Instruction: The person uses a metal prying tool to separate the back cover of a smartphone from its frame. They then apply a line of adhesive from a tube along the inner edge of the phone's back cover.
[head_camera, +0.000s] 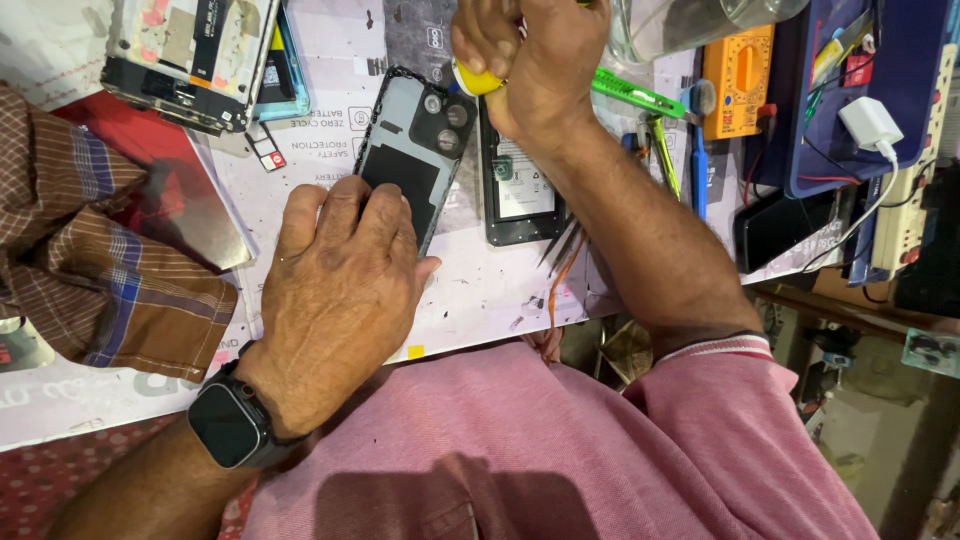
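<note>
The left hand (340, 275) lies flat, palm down with fingers spread, pressing on the near end of an opened smartphone (415, 150) that rests back-up on the white work mat (480, 290) covering the tabletop. The phone shows a grey inner frame, a dark camera block with round lenses at its far end and a black panel nearer the hand. A dark smartwatch (232, 425) sits on that wrist.

The right hand (535, 60) is clenched around a tool with a yellow handle (475, 80) (only the handle end shows, the tip is hidden), held just beyond the phone's far right corner, over the camera block.

Just right of the phone lies a second phone part (520, 185), a dark frame with a pale label. Further right are a green-handled tool (635, 97), a blue-handled tool (698, 165) and tweezers (562, 245). An orange multimeter (737, 80) stands at the far right, beside a blue tray (915, 90) with a white charger plug (870, 122). At the far left sits another dismantled phone (190, 55), and a brown checked cloth (90, 270) lies at the left edge. The person wears a pink shirt (560, 450).
</note>
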